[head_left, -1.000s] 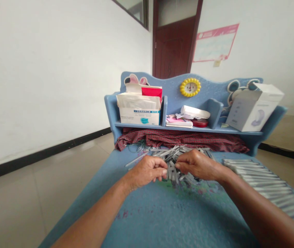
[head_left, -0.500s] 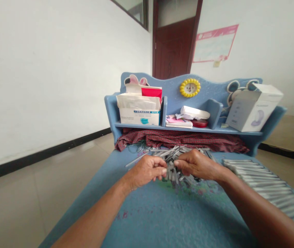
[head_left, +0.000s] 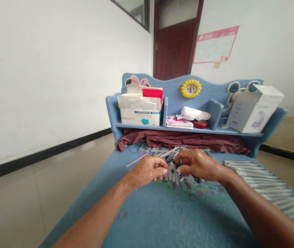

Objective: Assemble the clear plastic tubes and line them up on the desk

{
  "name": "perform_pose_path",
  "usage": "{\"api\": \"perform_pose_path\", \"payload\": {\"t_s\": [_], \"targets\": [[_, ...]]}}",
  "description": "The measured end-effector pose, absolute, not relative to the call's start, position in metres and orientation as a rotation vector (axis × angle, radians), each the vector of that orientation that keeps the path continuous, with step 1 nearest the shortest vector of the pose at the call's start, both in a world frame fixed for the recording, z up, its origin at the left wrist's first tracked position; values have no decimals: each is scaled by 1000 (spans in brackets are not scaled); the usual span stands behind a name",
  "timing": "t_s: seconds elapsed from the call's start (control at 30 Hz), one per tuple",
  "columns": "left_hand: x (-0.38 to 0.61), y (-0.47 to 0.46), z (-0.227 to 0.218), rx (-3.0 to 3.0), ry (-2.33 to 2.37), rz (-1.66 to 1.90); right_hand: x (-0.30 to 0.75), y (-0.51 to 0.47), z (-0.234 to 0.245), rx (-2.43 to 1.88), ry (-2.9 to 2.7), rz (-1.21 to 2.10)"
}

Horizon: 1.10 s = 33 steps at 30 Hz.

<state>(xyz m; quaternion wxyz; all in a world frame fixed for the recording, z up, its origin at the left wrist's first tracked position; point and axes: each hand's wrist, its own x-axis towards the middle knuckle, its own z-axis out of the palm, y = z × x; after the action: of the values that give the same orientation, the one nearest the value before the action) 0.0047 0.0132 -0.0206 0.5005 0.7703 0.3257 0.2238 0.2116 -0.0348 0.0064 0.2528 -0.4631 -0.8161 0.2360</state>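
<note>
A loose pile of thin grey metallic strips [head_left: 173, 175] lies on the blue desk [head_left: 147, 213], between and under my two hands. My left hand [head_left: 147, 170] is at the pile's left side, thumb and fingers pinched together; what sits in the pinch is too small to make out. My right hand [head_left: 198, 165] hovers over the pile's right side, thumb and curled fingers a little apart, nothing visible between them. To the right, a row of long silvery rods [head_left: 265, 189] lies side by side along the desk's edge.
A blue shelf [head_left: 147, 126] backs the desk, carrying a face-mask box [head_left: 140, 116], papers [head_left: 179, 124], a red tin [head_left: 200, 124], a white case [head_left: 195, 113] and a white carton [head_left: 252, 110]. Checkered cloth [head_left: 183, 139] is bunched beneath it. A yellow clock [head_left: 190, 89] decorates the backboard.
My right hand's thumb and fingers have parted, and the hand has shifted slightly. My left hand stays pinched in nearly the same place.
</note>
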Motion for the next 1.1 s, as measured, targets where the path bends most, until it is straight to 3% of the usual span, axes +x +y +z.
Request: {"api": "perform_pose_path", "payload": {"t_s": [0.7, 1.1], "targets": [[6, 14, -23, 1911, 815, 632, 209, -37, 9, -1257, -2257, 513], [10, 6, -21, 2676, 800, 867, 209, -35, 6, -1258, -2243, 484]]}}
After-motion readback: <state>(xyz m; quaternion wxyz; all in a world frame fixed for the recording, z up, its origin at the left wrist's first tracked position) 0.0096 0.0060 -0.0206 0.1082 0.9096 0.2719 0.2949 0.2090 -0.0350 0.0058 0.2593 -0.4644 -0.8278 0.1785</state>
